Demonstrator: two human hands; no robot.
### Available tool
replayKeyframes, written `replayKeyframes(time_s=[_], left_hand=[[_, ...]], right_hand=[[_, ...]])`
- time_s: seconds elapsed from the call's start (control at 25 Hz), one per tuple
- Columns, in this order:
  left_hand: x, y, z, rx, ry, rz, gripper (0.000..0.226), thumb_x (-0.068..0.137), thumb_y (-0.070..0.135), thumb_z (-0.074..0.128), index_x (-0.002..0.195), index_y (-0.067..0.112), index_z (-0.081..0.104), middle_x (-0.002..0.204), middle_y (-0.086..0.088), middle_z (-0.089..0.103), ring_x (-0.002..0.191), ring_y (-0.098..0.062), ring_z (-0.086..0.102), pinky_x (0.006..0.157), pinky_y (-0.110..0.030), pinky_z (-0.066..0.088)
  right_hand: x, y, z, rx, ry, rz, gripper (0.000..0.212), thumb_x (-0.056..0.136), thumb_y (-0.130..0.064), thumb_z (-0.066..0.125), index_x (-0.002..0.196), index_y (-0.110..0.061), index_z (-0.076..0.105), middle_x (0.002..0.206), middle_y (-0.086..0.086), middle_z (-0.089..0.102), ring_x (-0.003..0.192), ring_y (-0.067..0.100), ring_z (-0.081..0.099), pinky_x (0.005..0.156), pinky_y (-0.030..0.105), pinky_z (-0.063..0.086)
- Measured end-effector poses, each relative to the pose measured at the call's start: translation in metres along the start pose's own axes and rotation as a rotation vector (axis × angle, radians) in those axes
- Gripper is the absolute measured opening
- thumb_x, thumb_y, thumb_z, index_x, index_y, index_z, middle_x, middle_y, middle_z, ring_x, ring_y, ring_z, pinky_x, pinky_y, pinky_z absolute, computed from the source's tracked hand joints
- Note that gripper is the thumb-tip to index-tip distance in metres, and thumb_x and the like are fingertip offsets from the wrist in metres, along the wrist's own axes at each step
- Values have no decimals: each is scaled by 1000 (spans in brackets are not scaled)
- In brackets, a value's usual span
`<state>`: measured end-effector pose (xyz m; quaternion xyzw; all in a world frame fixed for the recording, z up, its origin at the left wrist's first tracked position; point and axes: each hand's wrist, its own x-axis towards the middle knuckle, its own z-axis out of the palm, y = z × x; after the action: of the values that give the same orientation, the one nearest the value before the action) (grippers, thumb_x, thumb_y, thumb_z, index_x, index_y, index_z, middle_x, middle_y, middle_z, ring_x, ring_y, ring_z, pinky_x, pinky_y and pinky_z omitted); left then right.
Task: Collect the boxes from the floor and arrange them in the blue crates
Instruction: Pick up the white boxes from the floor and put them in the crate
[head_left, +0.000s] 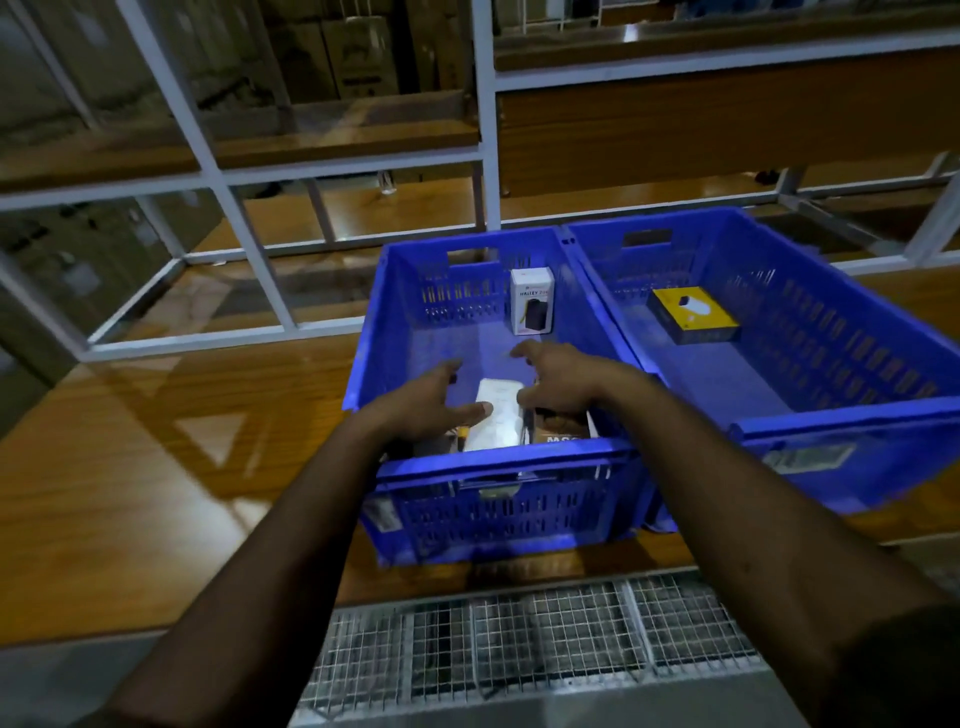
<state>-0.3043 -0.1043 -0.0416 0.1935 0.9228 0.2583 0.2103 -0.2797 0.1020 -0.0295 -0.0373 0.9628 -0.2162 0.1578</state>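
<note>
2 blue crates side by side on a wooden shelf (156, 467), long walls touching. Right crate (831, 415): 1 yellow-and-black box (693, 314) lying flat toward the far end, floor around it bare. Left crate (498, 499): white box (531, 300) standing upright against the far wall, dark product picture and print on its face. At the near end of the same crate, a white box (496, 418) lies between the 2 hands, flanked by a dark box with a yellow edge (457, 434) on its left and a brown box with white lettering (563, 434) on its right; both mostly hidden by the hands and crate wall.

White metal racking (485, 130) rises behind the crates, cardboard cartons (358, 57) blurred on the shelves beyond. Wire mesh panel (519, 644) below the shelf edge.

Both forearms reach in over the near wall of the left crate. Left hand (431, 400): fingers spread forward and slightly curled, thumb laid on the top of the near white box. Right hand (558, 382): fingers bent loosely, fingertips at that box's right edge. Neither hand wraps the box; both sit narrow, one each side of it. Motion blur, so exact contact on the right side is unclear.
</note>
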Motion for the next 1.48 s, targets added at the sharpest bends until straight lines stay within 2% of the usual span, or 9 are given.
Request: replayKeyframes(time_s=[0.12, 0.24, 0.36, 0.52, 0.76, 0.88, 1.0, 1.16, 1.48], left_hand=[[2, -2, 1, 0, 55, 21, 75, 94, 46, 60, 154, 14, 28, 155, -7, 40, 138, -21, 44, 111, -33, 37], [-2, -2, 8, 28, 116, 25, 65, 95, 43, 59, 150, 15, 38, 152, -6, 45, 136, -20, 47, 110, -32, 38], [-9, 3, 10, 55, 238, 25, 59, 98, 35, 57, 149, 12, 39, 147, -8, 50, 134, -23, 49, 106, -32, 39], [-28, -2, 3, 5, 565, 55, 54, 94, 35, 62, 141, 12, 48, 133, -7, 62, 123, -21, 58, 100, -38, 48], [-109, -37, -14, -36, 998, -19, 33, 94, 44, 58, 120, 24, 61, 83, 11, 67, 79, -5, 63, 62, -27, 46], [-157, -75, -23, -12, 1082, -111, 33, 95, 50, 55, 115, 25, 62, 75, 10, 64, 72, -6, 61, 56, -28, 42], [-207, -124, -16, 37, 1102, -285, 40, 94, 55, 52, 121, 26, 58, 82, 10, 63, 76, -12, 62, 59, -33, 47], [-296, -200, 21, -57, 1050, -586, 44, 95, 54, 53, 127, 23, 54, 84, 10, 57, 80, -17, 62, 65, -33, 47], [-520, -321, 128, -266, 1143, -1050, 36, 96, 46, 53, 120, 20, 61, 97, -2, 72, 99, -25, 66, 81, -35, 50]], right_hand=[[-1, -11, 12, 36, -8, -94, 56, 99, -36, 53, 150, -23, 32, 156, 6, 35, 135, 30, 42, 109, 50, 36], [-3, -18, 18, -61, 21, -30, 53, 99, -46, 49, 145, -24, 37, 149, 6, 43, 130, 32, 45, 107, 51, 34], [-3, -28, 22, -53, 172, -25, 53, 100, -47, 46, 145, -22, 36, 151, 10, 36, 139, 34, 31, 112, 60, 21], [-1, -50, 33, 32, 445, -155, 49, 97, -48, 49, 138, -22, 43, 140, 8, 44, 133, 31, 34, 108, 54, 30], [-4, -122, 58, 270, 665, -460, 32, 93, -37, 58, 119, -18, 58, 119, 8, 49, 118, 28, 45, 94, 46, 43], [-10, -175, 77, 303, 686, -607, 28, 90, -34, 59, 114, -18, 61, 114, 6, 49, 115, 25, 46, 95, 39, 43], [-18, -228, 108, 285, 605, -707, 26, 91, -31, 60, 112, -18, 61, 115, 5, 52, 115, 23, 47, 96, 34, 40], [-36, -299, 193, 173, 313, -773, 30, 91, -35, 60, 118, -22, 58, 118, 4, 50, 118, 24, 44, 96, 42, 42], [-134, -444, 402, 70, -102, -931, 35, 89, -35, 62, 119, -17, 61, 118, 8, 53, 116, 28, 50, 99, 42, 44]])
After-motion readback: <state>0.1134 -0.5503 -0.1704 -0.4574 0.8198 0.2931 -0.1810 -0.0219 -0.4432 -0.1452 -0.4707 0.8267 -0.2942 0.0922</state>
